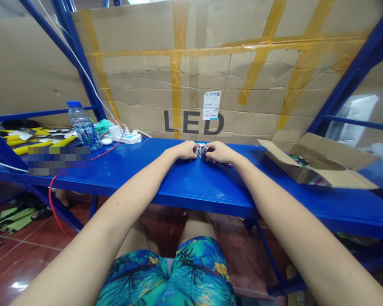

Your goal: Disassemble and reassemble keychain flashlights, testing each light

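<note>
On the blue table (207, 187), both of my hands are close together near the back edge. My left hand (187, 150) has its fingers curled inward beside a few small shiny, coloured pieces (200, 149). Just right of these, my right hand (217, 152) is closed with thumb and fingers pinched on something small and dark. More small coloured bits show under my right wrist. What exactly the pieces are is too small to make out, and the left fingertips are partly hidden.
An open cardboard box (319, 159) with small items stands at the right. To the left are a water bottle (84, 125), a white power strip (126, 136), a red cable (52, 199) and yellow-black tools (35, 146). A large cardboard sheet (140, 85) rises behind the table.
</note>
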### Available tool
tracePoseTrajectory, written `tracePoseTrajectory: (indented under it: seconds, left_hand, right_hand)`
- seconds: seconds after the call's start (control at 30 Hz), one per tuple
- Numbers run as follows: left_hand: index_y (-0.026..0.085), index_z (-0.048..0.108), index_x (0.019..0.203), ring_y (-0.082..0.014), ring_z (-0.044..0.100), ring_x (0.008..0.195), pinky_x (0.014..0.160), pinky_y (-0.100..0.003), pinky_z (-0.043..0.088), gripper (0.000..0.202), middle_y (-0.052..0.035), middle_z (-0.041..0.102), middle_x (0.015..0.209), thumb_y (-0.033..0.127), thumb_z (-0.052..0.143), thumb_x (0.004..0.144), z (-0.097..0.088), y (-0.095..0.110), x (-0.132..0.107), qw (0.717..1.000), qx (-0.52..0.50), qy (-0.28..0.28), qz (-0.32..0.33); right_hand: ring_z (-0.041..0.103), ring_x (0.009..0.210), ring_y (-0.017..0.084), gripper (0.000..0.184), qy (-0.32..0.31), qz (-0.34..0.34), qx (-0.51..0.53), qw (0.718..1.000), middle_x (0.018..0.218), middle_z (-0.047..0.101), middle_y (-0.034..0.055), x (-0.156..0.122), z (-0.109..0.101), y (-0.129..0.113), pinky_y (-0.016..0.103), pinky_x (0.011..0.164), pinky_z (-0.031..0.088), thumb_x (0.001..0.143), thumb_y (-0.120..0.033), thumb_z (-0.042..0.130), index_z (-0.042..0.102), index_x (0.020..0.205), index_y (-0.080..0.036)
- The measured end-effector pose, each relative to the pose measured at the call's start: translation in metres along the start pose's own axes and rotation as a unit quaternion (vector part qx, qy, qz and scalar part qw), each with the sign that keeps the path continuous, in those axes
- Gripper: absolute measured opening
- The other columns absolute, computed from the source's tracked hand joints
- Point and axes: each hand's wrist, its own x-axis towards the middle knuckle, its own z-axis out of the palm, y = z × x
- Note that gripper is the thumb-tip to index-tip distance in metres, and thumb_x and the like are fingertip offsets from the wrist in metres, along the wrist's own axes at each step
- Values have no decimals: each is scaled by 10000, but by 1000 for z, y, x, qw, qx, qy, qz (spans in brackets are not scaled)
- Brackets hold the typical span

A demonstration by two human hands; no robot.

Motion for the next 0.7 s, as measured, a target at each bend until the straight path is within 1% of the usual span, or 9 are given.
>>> tracePoseTrajectory:
  seconds: [0.13, 0.2, 0.27, 0.33, 0.37, 0.43, 0.5, 0.57, 0.7]
  left_hand:
    - [160, 671, 729, -140, 545, 546, 542, -263, 393, 100, -13, 640, 621, 97, 617, 672, -2, 1, -3, 1000, -7, -10, 1]
    - [150, 690, 743, -142, 565, 576, 574, -262, 410, 104, -23, 663, 644, 105, 606, 700, -3, 1, -3, 999, -13, 18, 28]
    - [140, 715, 788, -148, 602, 654, 630, -258, 430, 126, -39, 704, 721, 125, 596, 747, -2, 2, -1, 993, -22, 97, 68]
    - [139, 729, 849, -150, 623, 737, 693, -256, 441, 155, -48, 731, 803, 149, 582, 800, -2, 3, 3, 974, -26, 197, 110]
    - [140, 731, 872, -148, 624, 759, 714, -256, 442, 165, -49, 737, 827, 158, 575, 821, -2, 3, 5, 963, -24, 237, 126]
    - [139, 729, 893, -145, 621, 764, 734, -257, 442, 176, -51, 738, 836, 161, 562, 845, -1, 3, 8, 950, -14, 276, 142]
    - [137, 727, 902, -146, 620, 766, 744, -260, 445, 179, -57, 737, 846, 157, 556, 852, 1, 1, 11, 950, -2, 282, 136]
    - [141, 728, 907, -154, 624, 781, 749, -265, 451, 184, -60, 737, 854, 150, 554, 847, 2, -4, 11, 956, 8, 269, 117]
    - [149, 741, 912, -169, 644, 818, 772, -275, 470, 196, -65, 748, 895, 145, 563, 830, 4, -11, 10, 973, 12, 206, 100]
  right_hand:
    - [570, 517, 109, 187, 15, -16, 21, 1000, 713, 691, 4, 1, 0, 4, 206, 498, 434, 756, -63, 539, 634, 871, -176]
    - [579, 546, 107, 220, 47, -41, 31, 998, 758, 692, 0, 4, 0, 9, 205, 524, 451, 769, -76, 537, 656, 924, -176]
    - [603, 600, 112, 239, 82, -60, 50, 994, 814, 692, 7, 8, 0, 16, 210, 564, 478, 793, -94, 547, 677, 976, -176]
    - [628, 655, 125, 235, 110, -50, 92, 988, 835, 686, 21, 12, -1, 20, 221, 598, 507, 823, -104, 553, 680, 1010, -168]
    - [637, 672, 130, 227, 120, -37, 115, 985, 827, 682, 26, 14, -1, 22, 227, 612, 520, 833, -102, 554, 677, 1015, -161]
    - [642, 675, 133, 207, 134, -14, 148, 980, 795, 672, 29, 15, -2, 23, 237, 632, 538, 840, -85, 563, 673, 1003, -150]
    - [635, 650, 130, 176, 134, -4, 156, 979, 760, 661, 26, 14, -3, 21, 245, 638, 547, 845, -78, 576, 673, 976, -144]
    - [626, 620, 129, 149, 128, 2, 148, 981, 734, 648, 23, 12, -3, 19, 251, 626, 549, 855, -81, 578, 675, 951, -139]
    - [628, 612, 132, 120, 127, 9, 135, 983, 715, 630, 20, 9, -4, 16, 244, 601, 545, 862, -87, 574, 663, 923, -138]
